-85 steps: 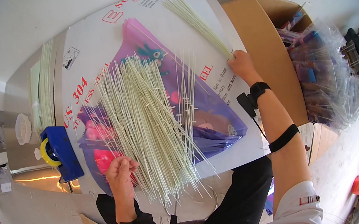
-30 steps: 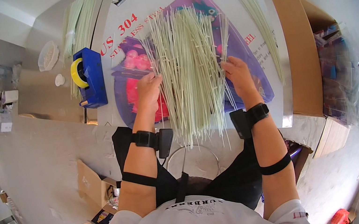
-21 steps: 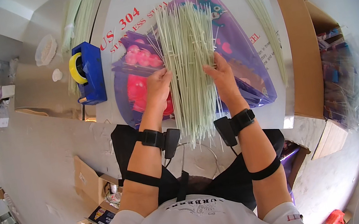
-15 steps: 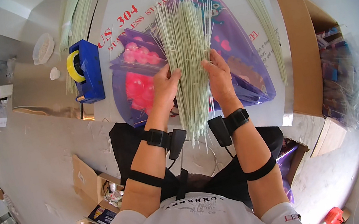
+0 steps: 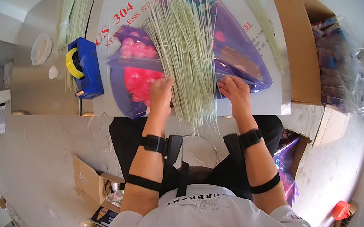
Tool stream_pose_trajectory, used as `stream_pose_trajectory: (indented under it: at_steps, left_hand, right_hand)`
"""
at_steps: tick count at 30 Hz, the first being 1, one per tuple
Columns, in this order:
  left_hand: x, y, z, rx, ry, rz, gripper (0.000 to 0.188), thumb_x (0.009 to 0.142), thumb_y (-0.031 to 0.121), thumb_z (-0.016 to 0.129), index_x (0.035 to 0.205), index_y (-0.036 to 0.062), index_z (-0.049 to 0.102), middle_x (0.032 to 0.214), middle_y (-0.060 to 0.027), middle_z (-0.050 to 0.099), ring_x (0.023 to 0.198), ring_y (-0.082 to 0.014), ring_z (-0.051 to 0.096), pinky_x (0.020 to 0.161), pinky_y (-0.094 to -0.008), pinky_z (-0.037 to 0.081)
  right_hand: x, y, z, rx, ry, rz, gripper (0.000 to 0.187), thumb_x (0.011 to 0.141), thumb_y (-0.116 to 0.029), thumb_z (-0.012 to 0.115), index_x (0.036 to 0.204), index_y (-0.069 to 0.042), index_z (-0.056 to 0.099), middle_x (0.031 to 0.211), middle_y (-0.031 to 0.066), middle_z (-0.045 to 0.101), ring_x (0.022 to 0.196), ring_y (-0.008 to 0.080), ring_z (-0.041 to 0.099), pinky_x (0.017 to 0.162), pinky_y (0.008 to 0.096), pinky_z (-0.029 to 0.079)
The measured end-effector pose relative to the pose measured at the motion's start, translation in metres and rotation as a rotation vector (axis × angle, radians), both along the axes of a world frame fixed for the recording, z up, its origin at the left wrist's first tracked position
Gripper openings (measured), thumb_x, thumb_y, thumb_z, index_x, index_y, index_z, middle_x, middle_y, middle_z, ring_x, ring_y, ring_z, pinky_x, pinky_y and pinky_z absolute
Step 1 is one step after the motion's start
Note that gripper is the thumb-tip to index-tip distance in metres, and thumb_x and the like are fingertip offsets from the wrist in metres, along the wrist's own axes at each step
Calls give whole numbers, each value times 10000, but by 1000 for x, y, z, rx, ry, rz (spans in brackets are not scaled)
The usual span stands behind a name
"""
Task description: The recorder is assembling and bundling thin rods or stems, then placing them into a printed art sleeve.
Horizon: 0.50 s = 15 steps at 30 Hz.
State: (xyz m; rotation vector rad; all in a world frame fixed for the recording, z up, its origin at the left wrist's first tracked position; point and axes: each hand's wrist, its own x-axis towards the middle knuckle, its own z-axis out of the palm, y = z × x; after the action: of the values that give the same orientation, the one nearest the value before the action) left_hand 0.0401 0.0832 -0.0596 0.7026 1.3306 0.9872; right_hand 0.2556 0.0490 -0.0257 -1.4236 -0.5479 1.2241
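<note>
A wide bundle of thin, pale green sticks (image 5: 186, 60) lies loosely fanned over a purple plastic bag (image 5: 250, 61), its lower ends toward me. My left hand (image 5: 161, 98) is at the bundle's left edge, thumb and fingers extended against the outer sticks without wrapping round them. Just off the right edge is my right hand (image 5: 237, 93), its fingers slightly bent and apart, over the lower part of the bag. Pink balls (image 5: 141, 79) show through the bag's left side.
A blue tape dispenser (image 5: 86, 69) stands on the left, near a white bowl (image 5: 41, 49) and more sticks (image 5: 74, 18). A few sticks (image 5: 256, 14) lie at the table's right. Beyond that edge is a cardboard box (image 5: 296, 41) beside clear-wrapped packages (image 5: 343, 67).
The bundle has spread wider and lies looser. My right hand has come away from it, down and to the right; my left hand has slid slightly down and left.
</note>
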Motion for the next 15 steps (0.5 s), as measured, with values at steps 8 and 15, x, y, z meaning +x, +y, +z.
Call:
stream_pose_trajectory:
  at_steps: [8, 15]
  left_hand:
    - [26, 13, 21, -106, -263, 33, 334, 890, 242, 561, 1018, -66, 571, 928, -115, 624, 809, -203, 622, 706, -346, 500]
    - [34, 18, 32, -143, -268, 14, 394, 877, 304, 583, 1061, -43, 560, 941, -110, 624, 801, -210, 624, 701, -351, 510]
  right_hand:
    - [-23, 39, -19, -206, -422, 427, 471, 876, -371, 541, 803, 92, 590, 714, 142, 603, 678, 220, 593, 642, 371, 460]
    - [-50, 54, -19, -176, -381, 342, 621, 809, -491, 590, 774, 129, 591, 733, 244, 599, 733, 259, 611, 672, 417, 444]
